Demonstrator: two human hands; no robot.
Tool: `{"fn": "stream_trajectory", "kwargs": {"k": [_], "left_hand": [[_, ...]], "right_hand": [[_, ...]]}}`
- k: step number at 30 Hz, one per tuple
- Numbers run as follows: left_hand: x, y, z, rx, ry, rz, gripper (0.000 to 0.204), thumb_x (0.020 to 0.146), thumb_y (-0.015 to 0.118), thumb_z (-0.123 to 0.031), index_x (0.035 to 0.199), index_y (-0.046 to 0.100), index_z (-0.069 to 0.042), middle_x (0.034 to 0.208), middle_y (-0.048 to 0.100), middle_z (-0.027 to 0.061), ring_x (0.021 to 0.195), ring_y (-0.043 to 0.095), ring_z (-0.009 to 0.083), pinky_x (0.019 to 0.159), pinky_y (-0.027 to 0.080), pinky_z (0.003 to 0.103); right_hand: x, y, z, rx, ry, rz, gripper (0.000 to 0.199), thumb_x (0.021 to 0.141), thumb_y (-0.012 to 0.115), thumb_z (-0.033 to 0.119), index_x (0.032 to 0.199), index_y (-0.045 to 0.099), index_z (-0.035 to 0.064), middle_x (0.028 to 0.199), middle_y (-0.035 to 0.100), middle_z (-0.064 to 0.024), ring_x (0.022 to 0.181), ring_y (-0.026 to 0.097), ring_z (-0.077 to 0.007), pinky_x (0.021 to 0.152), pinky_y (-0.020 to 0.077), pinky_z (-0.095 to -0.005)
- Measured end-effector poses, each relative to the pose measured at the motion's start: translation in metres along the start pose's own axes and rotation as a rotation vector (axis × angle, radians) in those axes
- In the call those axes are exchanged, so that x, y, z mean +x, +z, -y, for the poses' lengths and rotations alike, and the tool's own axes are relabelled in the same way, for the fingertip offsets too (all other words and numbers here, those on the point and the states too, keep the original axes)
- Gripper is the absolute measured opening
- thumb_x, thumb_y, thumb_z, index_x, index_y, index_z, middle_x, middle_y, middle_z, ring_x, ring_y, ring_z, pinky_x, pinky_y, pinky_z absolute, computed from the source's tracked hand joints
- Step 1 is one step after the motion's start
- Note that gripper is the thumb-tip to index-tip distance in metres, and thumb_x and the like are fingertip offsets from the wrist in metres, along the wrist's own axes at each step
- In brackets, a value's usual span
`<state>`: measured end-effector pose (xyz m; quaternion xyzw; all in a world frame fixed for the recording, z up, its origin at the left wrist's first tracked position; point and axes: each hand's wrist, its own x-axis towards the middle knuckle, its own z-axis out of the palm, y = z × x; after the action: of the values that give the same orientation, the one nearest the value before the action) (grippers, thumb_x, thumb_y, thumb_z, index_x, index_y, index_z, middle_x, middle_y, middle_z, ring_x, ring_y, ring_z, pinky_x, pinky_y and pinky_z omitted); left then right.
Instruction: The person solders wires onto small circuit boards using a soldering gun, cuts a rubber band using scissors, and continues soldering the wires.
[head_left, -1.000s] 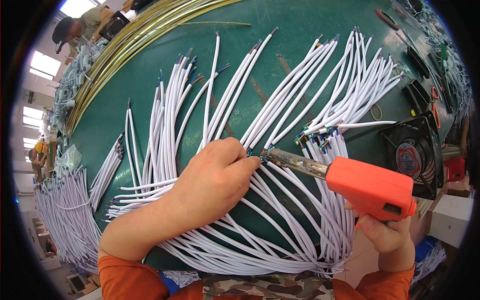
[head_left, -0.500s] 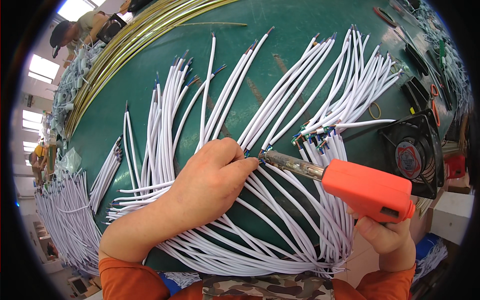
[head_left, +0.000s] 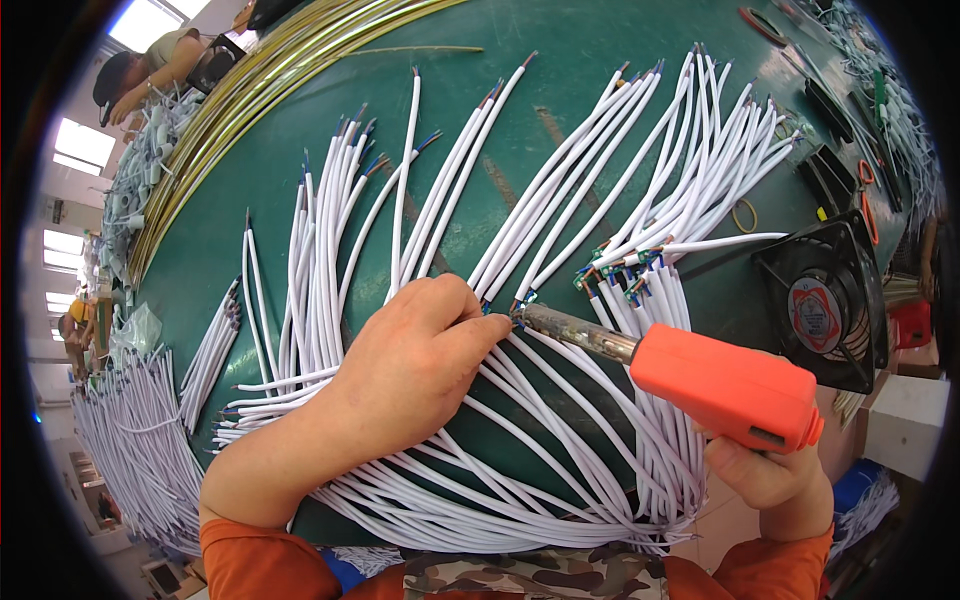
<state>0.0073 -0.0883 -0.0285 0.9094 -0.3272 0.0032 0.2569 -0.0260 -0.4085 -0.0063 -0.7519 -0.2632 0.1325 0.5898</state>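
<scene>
My right hand grips the handle of a red soldering gun, whose scorched metal barrel points left. Its tip meets a small green circuit board with coloured wires, at the middle of the table. Just left of the tip, my left hand is closed in a pinch, fingertips against the wire ends; what lies between them is hidden. White cables with bare coloured ends fan out beyond both hands, and others curve beneath my left forearm. Right of the tip, more small boards sit joined to cables.
A black fan stands on the green table at right, near orange-handled scissors and a rubber band. Yellowish strips curve along the far left edge. A cable bundle lies at left. Another person sits beyond.
The soldering gun and my right hand have shifted slightly left, the tip staying at the small board. My left hand keeps its pinch. The person beyond has moved an arm toward the head.
</scene>
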Motion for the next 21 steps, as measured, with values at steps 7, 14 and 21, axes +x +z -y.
{"fn": "stream_trajectory", "kwargs": {"k": [7, 14, 21], "left_hand": [[0.001, -0.001, 0.0, -0.014, -0.026, 0.021, 0.03, 0.075, 0.065, 0.006, 0.103, 0.067, -0.004, 0.086, 0.056, 0.0107, 0.079, 0.057, 0.0305, 0.068, 0.047, 0.04], [0.003, -0.002, -0.002, 0.0, -0.026, 0.025, 0.027, 0.076, 0.064, 0.004, 0.101, 0.067, -0.003, 0.087, 0.056, 0.0109, 0.08, 0.057, 0.0307, 0.07, 0.048, 0.04], [0.002, -0.002, -0.001, 0.006, -0.013, 0.018, 0.029, 0.075, 0.065, 0.006, 0.103, 0.067, -0.003, 0.086, 0.056, 0.0109, 0.079, 0.057, 0.0303, 0.068, 0.047, 0.04]], "right_hand": [[0.004, 0.003, 0.005, -0.184, -0.076, -0.048, 0.05, 0.076, 0.074, 0.002, 0.122, 0.057, -0.0099, 0.112, 0.068, -0.0188, 0.096, 0.07, -0.0265, 0.086, 0.0548, -0.035], [0.004, 0.003, 0.002, -0.195, -0.114, -0.056, 0.049, 0.074, 0.074, 0.002, 0.119, 0.059, -0.0092, 0.11, 0.069, -0.0179, 0.095, 0.07, -0.0271, 0.085, 0.0552, -0.034], [-0.008, 0.006, 0.011, 0.146, 0.146, -0.235, 0.034, 0.074, 0.073, 0.009, 0.106, 0.068, -0.0034, 0.104, 0.07, -0.0179, 0.089, 0.069, -0.0309, 0.078, 0.0534, -0.036]]}}
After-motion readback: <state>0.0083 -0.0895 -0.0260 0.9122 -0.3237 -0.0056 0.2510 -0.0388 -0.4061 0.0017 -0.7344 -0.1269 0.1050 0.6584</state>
